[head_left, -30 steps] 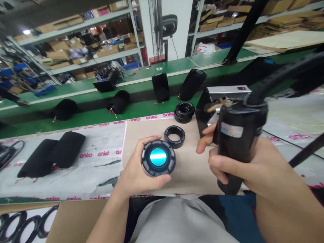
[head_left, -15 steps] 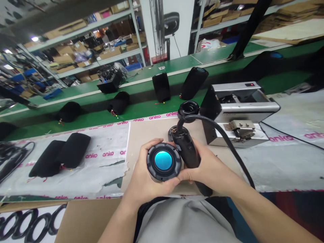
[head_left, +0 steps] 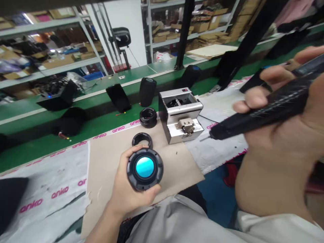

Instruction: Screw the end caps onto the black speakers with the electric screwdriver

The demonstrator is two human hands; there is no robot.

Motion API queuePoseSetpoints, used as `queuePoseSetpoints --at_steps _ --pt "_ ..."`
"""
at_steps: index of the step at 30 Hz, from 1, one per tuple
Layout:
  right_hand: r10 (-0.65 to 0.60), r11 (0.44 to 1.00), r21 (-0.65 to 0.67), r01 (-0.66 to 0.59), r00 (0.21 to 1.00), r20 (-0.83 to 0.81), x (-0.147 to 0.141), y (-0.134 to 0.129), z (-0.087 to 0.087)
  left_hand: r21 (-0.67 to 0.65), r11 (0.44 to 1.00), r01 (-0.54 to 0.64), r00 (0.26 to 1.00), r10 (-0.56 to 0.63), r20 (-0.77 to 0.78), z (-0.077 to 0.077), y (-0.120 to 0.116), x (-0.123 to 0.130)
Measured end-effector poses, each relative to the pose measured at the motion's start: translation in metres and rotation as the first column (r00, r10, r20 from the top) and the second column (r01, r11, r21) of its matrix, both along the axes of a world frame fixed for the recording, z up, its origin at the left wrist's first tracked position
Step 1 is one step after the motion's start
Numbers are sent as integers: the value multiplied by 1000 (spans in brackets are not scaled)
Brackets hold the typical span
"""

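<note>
Over the tan sheet (head_left: pixel 177 167) on the workbench, toward the near edge, a round black part (head_left: pixel 157 168) with a shiny blue centre sits in the person's left hand (head_left: pixel 124 190), thumb and fingers wrapped about its rim, blue face up. Past the sheet's right edge, the right hand (head_left: pixel 278 130) is closed round a black powered driver (head_left: pixel 253 118), lifted well apart from the part, its thin bit slanting down to the left. Just beyond the held part lies a black ring (head_left: pixel 135 138), partly hidden; farther off, at the far edge, sits a thicker black ring (head_left: pixel 148 122). A metal machine (head_left: pixel 186 114) stands at the far right corner, a tiny dark piece (head_left: pixel 176 153) near its base. Behind, a black cylinder (head_left: pixel 147 92) stands on the green bench (head_left: pixel 101 118).
</note>
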State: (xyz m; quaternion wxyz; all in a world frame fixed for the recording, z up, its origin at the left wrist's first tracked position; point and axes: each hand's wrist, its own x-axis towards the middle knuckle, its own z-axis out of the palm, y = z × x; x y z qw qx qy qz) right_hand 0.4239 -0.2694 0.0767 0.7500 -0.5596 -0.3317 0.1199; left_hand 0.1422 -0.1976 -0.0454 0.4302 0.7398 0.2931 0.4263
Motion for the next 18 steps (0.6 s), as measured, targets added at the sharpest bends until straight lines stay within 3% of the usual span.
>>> queuePoseSetpoints --at_steps 2,4,11,18 --pt "50 987 153 -44 998 -38 -2 8 -2 -7 997 79 997 -79 2 1 2 22" --pt "132 973 193 -127 991 -11 -3 20 -6 -11 990 140 990 -140 2 3 5 40" --pt "411 911 -21 -411 911 8 5 51 -16 -11 988 151 988 -151 -29 8 17 57" --pt "405 914 -23 -405 914 4 3 66 -30 -30 983 179 984 -179 -23 9 18 56"
